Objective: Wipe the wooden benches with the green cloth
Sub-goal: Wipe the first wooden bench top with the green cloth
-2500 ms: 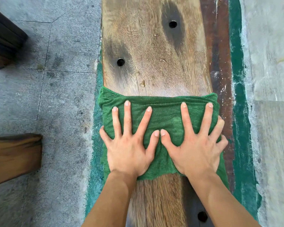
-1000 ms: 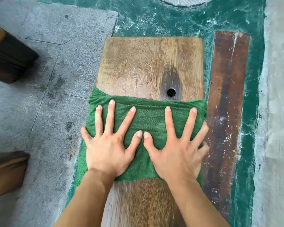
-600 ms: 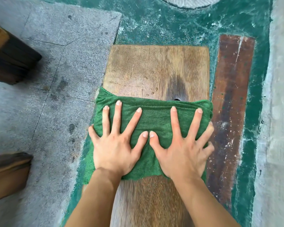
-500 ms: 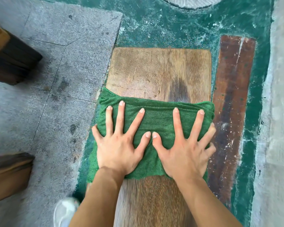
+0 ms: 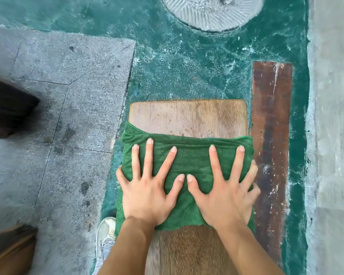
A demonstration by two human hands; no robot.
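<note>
The green cloth [image 5: 189, 155] has been pushed nearer the far end of the bench [image 5: 187, 118], mid-frame; less bare wood is left above it than before. It is pressed down by the left hand [image 5: 147, 195] and right hand [image 5: 224, 199], each grip spread flat. More of a shoe [image 5: 105, 233] is shown at lower left.

One left hand [image 5: 145, 197], one right hand [image 5: 224, 199], one green cloth [image 5: 191, 155], one shoe [image 5: 105, 231].

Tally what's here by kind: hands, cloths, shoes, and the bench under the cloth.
Hands: 2 (left hand, right hand)
Green cloth: 1
White shoe: 1
Wooden bench: 1
Total: 5
</note>
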